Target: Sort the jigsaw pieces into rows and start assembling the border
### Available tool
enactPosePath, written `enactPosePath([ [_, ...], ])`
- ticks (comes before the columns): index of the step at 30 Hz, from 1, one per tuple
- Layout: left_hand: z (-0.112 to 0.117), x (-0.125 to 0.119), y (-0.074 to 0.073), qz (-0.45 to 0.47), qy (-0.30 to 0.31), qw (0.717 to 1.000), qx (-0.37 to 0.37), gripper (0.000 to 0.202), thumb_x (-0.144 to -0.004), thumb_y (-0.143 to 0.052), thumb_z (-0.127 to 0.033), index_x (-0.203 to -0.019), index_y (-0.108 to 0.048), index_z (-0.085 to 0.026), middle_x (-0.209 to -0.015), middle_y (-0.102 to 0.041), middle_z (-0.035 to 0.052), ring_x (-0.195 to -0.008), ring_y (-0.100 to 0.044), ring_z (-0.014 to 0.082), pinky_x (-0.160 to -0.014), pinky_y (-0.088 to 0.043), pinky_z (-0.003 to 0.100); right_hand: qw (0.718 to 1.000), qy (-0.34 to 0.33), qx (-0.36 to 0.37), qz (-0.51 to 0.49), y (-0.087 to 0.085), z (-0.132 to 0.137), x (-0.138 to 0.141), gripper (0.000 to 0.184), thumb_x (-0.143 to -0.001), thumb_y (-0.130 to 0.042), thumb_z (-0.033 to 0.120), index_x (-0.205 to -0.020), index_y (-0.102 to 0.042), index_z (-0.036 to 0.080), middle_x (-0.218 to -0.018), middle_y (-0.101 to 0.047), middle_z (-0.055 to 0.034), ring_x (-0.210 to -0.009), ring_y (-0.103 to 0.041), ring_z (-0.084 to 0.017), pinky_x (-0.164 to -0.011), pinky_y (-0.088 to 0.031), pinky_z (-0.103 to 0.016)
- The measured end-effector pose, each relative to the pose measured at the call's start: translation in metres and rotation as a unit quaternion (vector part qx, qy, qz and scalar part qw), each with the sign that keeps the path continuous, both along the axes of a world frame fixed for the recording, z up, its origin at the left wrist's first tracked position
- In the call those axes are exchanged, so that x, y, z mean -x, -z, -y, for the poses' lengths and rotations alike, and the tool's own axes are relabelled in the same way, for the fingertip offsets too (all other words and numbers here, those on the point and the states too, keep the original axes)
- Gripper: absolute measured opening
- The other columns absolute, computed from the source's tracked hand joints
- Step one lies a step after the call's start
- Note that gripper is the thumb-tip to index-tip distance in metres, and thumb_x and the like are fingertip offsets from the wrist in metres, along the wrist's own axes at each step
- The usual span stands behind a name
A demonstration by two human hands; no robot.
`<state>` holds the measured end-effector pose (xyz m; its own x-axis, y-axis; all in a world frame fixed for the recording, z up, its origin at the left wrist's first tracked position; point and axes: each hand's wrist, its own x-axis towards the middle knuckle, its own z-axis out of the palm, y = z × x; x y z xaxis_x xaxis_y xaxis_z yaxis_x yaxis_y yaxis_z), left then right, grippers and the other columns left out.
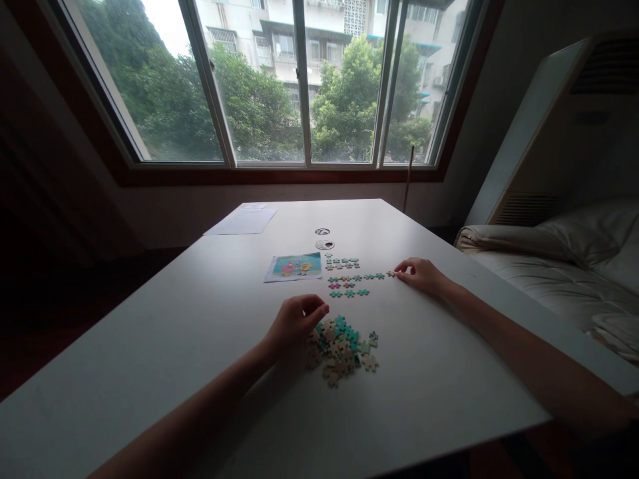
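Observation:
My right hand [418, 274] pinches a jigsaw puzzle piece [391, 273] at the right end of a row of pieces. The piece looks pale and lies at tabletop level. Over the upper left edge of a heap of loose puzzle pieces [344, 352], my left hand [298, 315] hangs with curled fingers, thumb and forefinger close together. Whether anything sits between those fingertips is hidden. Several short rows of sorted pieces [349, 293], teal, pink and beige, lie beyond the heap. Left of them is a colourful cartoon picture sheet [297, 266].
The white table [200, 346] stretches toward the window. White papers [242, 221] lie at its far left. Two small round items [324, 245] rest beyond the rows. A padded sofa [549, 256] and a tall air conditioner [534, 126] stand to the right.

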<state>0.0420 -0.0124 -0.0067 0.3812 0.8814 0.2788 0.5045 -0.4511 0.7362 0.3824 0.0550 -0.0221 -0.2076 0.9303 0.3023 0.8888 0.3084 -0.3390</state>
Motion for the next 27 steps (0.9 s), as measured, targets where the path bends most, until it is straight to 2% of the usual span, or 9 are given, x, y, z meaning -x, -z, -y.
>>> enactPosePath([
  [7, 0.0, 0.0, 0.001, -0.003, 0.0, 1.0, -0.002, 0.026, -0.078, -0.049, -0.033, -0.065, -0.061, -0.013, -0.054, -0.051, -0.0021, -0.051, -0.043, 0.0101, -0.049, -0.033, 0.02, 0.999, -0.028, -0.02, -0.01, 0.001, 0.002, 0.01, 0.02, -0.075, -0.054, 0.031, -0.084, -0.069, 0.021, -0.074, -0.064, -0.0017, -0.059, -0.051, -0.011, -0.056, -0.039, -0.023],
  [16, -0.001, 0.0, 0.003, -0.009, -0.002, 1.0, -0.008, 0.027, -0.078, -0.049, -0.034, -0.065, -0.061, -0.014, -0.054, -0.052, -0.0023, -0.051, -0.044, 0.0103, -0.049, -0.033, 0.02, 0.998, -0.057, -0.007, -0.029, 0.001, 0.002, 0.009, 0.018, -0.074, -0.054, 0.026, -0.083, -0.07, 0.023, -0.077, -0.064, -0.0009, -0.059, -0.049, -0.011, -0.056, -0.04, -0.022],
  [21, -0.001, 0.0, 0.004, -0.01, 0.002, 1.0, -0.01, 0.027, -0.079, -0.049, -0.033, -0.066, -0.061, -0.014, -0.054, -0.052, -0.0024, -0.051, -0.043, 0.0101, -0.049, -0.032, 0.02, 0.996, -0.067, -0.022, -0.047, -0.007, 0.007, 0.017, 0.017, -0.075, -0.056, 0.027, -0.081, -0.068, 0.018, -0.076, -0.062, -0.0032, -0.058, -0.05, -0.01, -0.055, -0.041, -0.023],
  [24, -0.001, 0.0, 0.003, -0.013, 0.003, 1.0, -0.004, 0.026, -0.079, -0.049, -0.033, -0.066, -0.061, -0.014, -0.054, -0.052, -0.0023, -0.051, -0.043, 0.0102, -0.049, -0.032, 0.02, 0.987, -0.147, 0.016, -0.065, -0.019, 0.022, 0.036, 0.019, -0.076, -0.057, 0.033, -0.08, -0.065, 0.016, -0.074, -0.061, -0.0029, -0.06, -0.052, -0.01, -0.057, -0.042, -0.022],
  [27, 0.0, 0.0, 0.001, -0.015, 0.004, 1.0, 0.0, 0.026, -0.079, -0.049, -0.033, -0.067, -0.061, -0.013, -0.055, -0.052, -0.002, -0.052, -0.045, 0.0105, -0.05, -0.032, 0.021, 0.953, -0.274, 0.118, -0.042, -0.032, 0.047, 0.061, 0.024, -0.074, -0.059, 0.039, -0.083, -0.064, 0.017, -0.073, -0.06, -0.0011, -0.063, -0.053, -0.01, -0.056, -0.042, -0.02],
])
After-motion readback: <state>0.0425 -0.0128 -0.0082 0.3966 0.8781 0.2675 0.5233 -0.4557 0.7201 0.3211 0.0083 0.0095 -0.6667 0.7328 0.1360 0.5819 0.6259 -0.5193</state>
